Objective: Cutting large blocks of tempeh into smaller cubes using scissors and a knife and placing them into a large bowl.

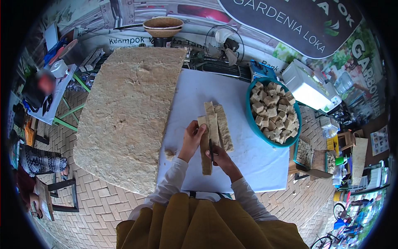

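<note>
Strips of tan, fibrous rockwool lie on the white-covered table (195, 87) in front of me. My left hand (192, 139) is closed on the upper part of one long rockwool strip (205, 143), thumb on top. In my right hand (222, 159) is a knife (211, 150) with a dark handle, held upright along the strip's right side; its blade is hard to make out. Another strip (212, 120) lies against the first, and a wider rough strip (224, 128) is just right of it. A small torn lump (169, 154) sits left of my left wrist.
A huge rockwool slab (128, 112) covers the table's left side. At the right, a teal basin (253, 128) is heaped with rockwool cubes (273, 112). Behind stand a fan (224, 45), a woven bowl (163, 25) and a white box (306, 85). Another person (35, 195) is at the far left.
</note>
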